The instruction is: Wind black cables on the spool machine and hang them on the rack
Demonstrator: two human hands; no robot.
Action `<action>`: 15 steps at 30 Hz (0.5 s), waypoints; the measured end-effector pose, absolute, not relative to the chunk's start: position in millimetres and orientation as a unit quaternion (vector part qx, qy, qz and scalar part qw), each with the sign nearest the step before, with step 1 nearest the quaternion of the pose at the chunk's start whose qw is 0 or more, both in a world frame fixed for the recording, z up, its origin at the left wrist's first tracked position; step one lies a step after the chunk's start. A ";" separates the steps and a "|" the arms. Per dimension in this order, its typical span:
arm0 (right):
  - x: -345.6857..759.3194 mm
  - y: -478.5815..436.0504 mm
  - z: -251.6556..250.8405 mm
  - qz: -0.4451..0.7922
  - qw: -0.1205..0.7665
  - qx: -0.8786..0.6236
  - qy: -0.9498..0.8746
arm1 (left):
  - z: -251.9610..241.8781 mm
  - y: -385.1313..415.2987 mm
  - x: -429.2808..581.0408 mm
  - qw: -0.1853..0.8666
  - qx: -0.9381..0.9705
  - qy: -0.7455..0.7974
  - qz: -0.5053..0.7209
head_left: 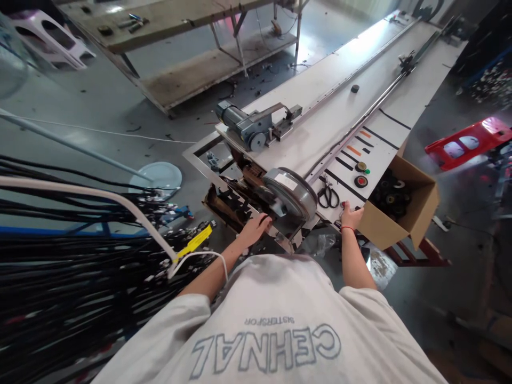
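My left hand point(256, 229) is at the near end of the long machine table, beside a large grey wheel point(288, 193). Its fingers are curled, with a small dark strip showing between them that I cannot identify. At the table's near right edge is my right hand point(352, 218), a red band on its wrist. Its fingers are bent together next to a small red knob point(343, 205), and what they grip is unclear. Black-handled scissors point(328, 195) lie just beyond it. Two tape rolls point(360, 181) sit farther along, near black and orange strips point(354, 150).
An open cardboard box point(420, 213) with dark rolls stands right of my right hand. A motor unit point(248, 128) is mounted on the table's left side. Bundles of black cables point(80, 266) hang at left. A red stool point(468, 144) stands at right, a workbench point(160, 32) behind.
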State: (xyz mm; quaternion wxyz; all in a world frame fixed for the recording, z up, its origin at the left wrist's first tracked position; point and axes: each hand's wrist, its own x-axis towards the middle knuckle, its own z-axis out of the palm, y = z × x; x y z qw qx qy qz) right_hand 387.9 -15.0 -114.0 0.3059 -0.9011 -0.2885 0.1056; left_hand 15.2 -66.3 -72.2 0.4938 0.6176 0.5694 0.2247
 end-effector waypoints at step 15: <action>387.2 -15.6 -113.4 0.113 0.304 -0.901 -0.287 | -95.6 -71.1 19.8 0.701 0.365 0.556 0.259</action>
